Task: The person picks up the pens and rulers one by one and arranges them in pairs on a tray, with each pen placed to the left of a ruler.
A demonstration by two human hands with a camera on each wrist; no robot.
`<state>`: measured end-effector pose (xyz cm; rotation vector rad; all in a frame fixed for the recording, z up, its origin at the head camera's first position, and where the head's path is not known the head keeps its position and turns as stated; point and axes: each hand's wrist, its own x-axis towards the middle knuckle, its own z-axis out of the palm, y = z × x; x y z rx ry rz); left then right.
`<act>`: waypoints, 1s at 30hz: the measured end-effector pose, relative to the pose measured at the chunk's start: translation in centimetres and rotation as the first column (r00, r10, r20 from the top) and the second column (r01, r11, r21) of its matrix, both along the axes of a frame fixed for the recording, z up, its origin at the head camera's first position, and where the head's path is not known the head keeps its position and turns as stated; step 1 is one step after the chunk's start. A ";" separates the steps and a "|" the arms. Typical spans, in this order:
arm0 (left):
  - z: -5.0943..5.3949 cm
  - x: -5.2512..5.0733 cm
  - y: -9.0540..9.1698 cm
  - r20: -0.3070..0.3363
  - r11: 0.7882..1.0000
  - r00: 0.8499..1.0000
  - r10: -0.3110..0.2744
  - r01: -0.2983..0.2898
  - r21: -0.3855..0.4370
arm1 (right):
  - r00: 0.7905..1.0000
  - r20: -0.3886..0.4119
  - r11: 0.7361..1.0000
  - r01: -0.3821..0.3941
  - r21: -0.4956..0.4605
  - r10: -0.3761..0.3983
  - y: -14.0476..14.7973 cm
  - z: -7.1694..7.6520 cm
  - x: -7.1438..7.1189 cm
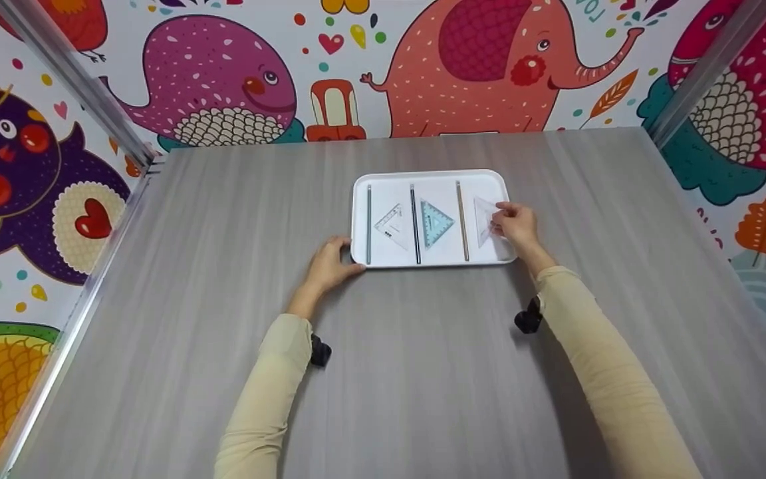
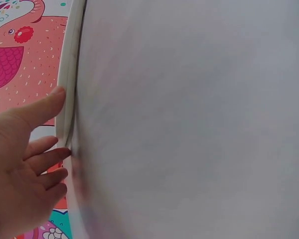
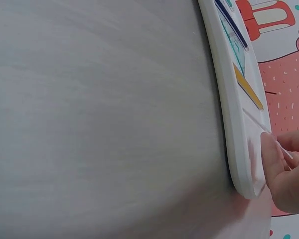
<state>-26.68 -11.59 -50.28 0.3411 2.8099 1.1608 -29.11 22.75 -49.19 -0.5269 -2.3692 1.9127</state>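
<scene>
A white rectangular tray [image 1: 436,256] lies on the table. My left hand [image 1: 330,265] holds its near left corner, thumb along the front edge and fingers by the left side; the left wrist view shows the thumb [image 2: 52,103] against the rim. At the tray's right end my right hand [image 1: 517,226] pinches a clear triangular set square [image 1: 483,223] between thumb and fingertips, partly covering it. Left of it lie a clear set square [image 1: 393,226] and a light-blue set square [image 1: 436,224]. Pencil-like sticks separate them: grey-green [image 1: 369,226], dark [image 1: 415,226] and golden-brown [image 1: 463,223].
The grey wood-grain table [image 1: 409,372] extends around the tray on all sides. Walls with cartoon animals [image 1: 476,73] stand behind and at both sides. Metal posts [image 1: 77,80] rise at the back corners. A small black device [image 1: 528,318] is strapped at each wrist.
</scene>
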 end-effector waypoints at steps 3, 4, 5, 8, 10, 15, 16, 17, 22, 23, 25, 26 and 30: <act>0.0 0.0 0.0 -0.004 1.000 1.000 -0.004 0.004 0.001 | 1.000 -0.002 0.999 -0.025 0.029 0.026 -0.1 0.0 0.0; 0.0 -0.1 0.0 -0.002 1.000 1.000 -0.004 0.004 0.003 | 0.999 -0.003 0.999 -0.032 0.038 0.032 -0.1 -0.1 0.0; 0.0 -0.1 0.0 -0.003 1.000 1.000 -0.005 0.005 0.004 | 0.999 -0.005 0.998 -0.038 0.046 0.038 -0.1 -0.1 0.0; 0.0 -0.1 0.0 0.003 1.000 1.000 -0.002 0.002 0.008 | 0.999 -0.022 0.996 -0.035 0.082 0.037 -0.2 -0.2 0.0; 0.0 -0.1 0.0 0.011 1.000 1.000 0.001 -0.001 0.007 | 0.999 -0.044 0.992 -0.024 0.126 0.030 -0.2 -0.2 0.0; 0.0 0.0 0.0 0.010 1.000 1.000 0.006 -0.006 0.004 | 0.992 -0.118 0.949 0.005 0.316 0.034 -0.4 -0.4 0.1; 0.0 -0.1 0.0 0.010 1.000 1.000 0.007 -0.007 0.005 | 0.991 -0.126 0.938 0.008 0.348 0.038 -0.4 -0.5 0.1; 0.0 -0.1 0.0 0.011 1.000 1.000 0.009 -0.009 0.006 | 0.991 -0.131 0.928 0.015 0.372 0.037 -0.4 -0.5 0.1; -0.1 -0.1 0.0 0.021 1.000 1.000 0.009 -0.009 0.009 | 0.992 -0.104 0.880 -0.009 0.475 0.066 -0.4 -0.3 0.4; -0.2 -0.1 0.0 0.021 1.000 1.000 0.009 -0.009 0.010 | 0.992 -0.094 0.861 -0.024 0.508 0.084 -0.3 -0.2 0.4; -0.2 -0.1 -0.1 0.016 1.000 1.000 0.007 -0.007 0.010 | 0.989 -0.072 0.808 -0.063 0.585 0.129 -0.1 0.0 0.6; -0.2 -0.1 -0.1 0.014 1.000 1.000 0.006 -0.006 0.010 | 0.986 -0.064 0.775 -0.079 0.627 0.153 0.1 0.2 0.6; -0.2 -0.1 -0.2 -0.003 1.000 1.000 0.003 -0.003 0.015 | 0.972 -0.068 0.677 -0.106 0.728 0.224 0.8 0.7 0.9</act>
